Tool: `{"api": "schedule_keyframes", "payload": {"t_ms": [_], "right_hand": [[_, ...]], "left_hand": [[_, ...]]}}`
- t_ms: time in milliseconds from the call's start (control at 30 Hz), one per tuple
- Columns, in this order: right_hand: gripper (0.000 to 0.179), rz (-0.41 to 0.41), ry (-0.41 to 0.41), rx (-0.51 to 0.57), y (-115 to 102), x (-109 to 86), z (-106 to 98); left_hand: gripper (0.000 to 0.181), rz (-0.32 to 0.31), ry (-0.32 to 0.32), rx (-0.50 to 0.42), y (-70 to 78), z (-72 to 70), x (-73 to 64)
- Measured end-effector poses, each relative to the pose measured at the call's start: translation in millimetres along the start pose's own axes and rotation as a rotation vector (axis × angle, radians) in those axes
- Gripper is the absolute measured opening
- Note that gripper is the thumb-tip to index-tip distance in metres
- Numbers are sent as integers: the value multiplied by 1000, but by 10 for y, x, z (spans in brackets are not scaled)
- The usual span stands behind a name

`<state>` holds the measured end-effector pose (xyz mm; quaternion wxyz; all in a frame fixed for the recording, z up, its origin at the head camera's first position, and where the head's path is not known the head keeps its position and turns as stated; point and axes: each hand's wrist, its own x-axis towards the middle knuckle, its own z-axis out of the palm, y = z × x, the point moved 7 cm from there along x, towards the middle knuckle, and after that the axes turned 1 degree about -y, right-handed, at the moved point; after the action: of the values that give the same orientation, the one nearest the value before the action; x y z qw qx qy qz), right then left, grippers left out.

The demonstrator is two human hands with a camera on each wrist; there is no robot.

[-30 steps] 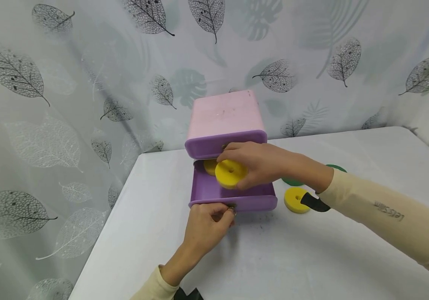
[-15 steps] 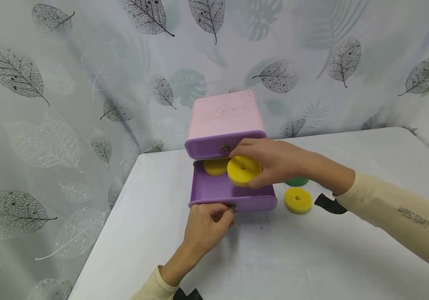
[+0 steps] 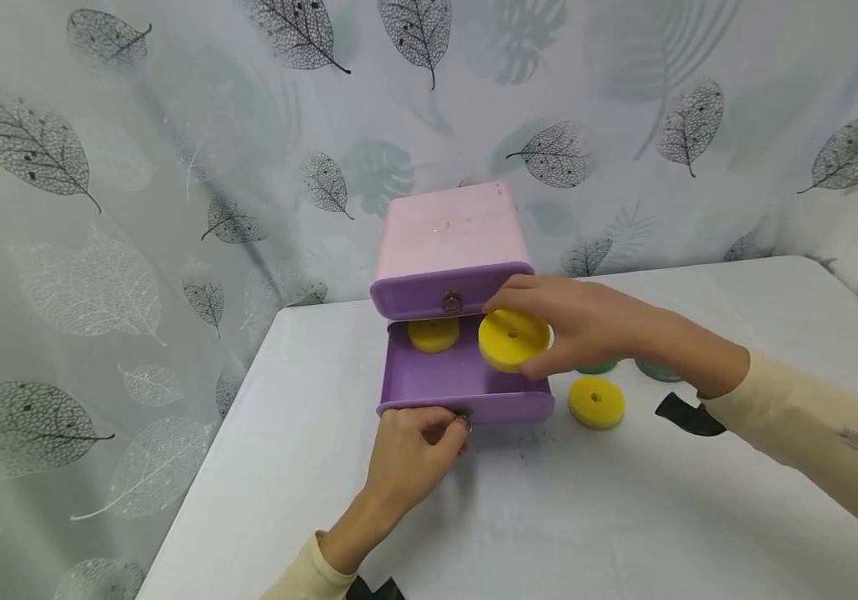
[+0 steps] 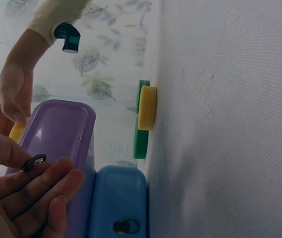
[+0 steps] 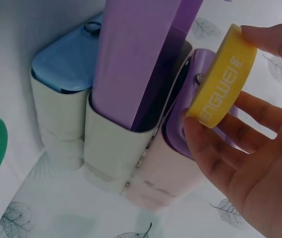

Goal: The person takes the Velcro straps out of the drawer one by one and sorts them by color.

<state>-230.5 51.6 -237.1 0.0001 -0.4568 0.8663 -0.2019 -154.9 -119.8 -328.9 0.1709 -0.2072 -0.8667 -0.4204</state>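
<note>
My right hand [image 3: 586, 325] holds a thick yellow disc [image 3: 505, 352] with a small centre hole over the right side of an open purple drawer [image 3: 436, 382]. In the right wrist view, white lettering runs along the rim of that disc, gripped between thumb and fingertips. A second yellow disc [image 3: 433, 336] lies inside the drawer at its back left. At the drawer front my left hand [image 3: 413, 454] pinches the ring pull [image 4: 35, 162] between thumb and fingers. Above it, the purple upper drawer front [image 3: 413, 293] of the pink-topped cabinet [image 3: 451, 227] is closed.
On the white table [image 3: 308, 400], another yellow disc [image 3: 597, 402] lies right of the drawer. Two green discs [image 3: 657, 372] sit behind it, partly hidden by my right arm. A blue drawer [image 4: 118, 196] is below the open one. A leaf-print curtain [image 3: 248, 125] stands behind.
My right hand has moved to the right with the held yellow disc, uncovering the disc inside the drawer and the upper drawer's ring pull. My left hand has stayed in place.
</note>
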Motion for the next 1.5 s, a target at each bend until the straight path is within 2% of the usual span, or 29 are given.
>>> {"api": "schedule_keyframes", "payload": {"t_ms": [200,567,900,1200,1500], "right_hand": [[61,19,-4,-7,63,-93,-38],[62,55,-19,-15,147,-228,-93],[63,66,2,-39,241,-381,-152],[62,89,-3,-69,314,-507,-138],[62,148,-13,-76,412,-640,-107]], "left_hand": [[19,11,7,-1,32,-3,11],[20,-5,11,-22,43,9,8],[20,1,14,-30,50,5,4],[21,7,18,-39,46,-1,7],[20,4,13,-33,38,-7,9]]}}
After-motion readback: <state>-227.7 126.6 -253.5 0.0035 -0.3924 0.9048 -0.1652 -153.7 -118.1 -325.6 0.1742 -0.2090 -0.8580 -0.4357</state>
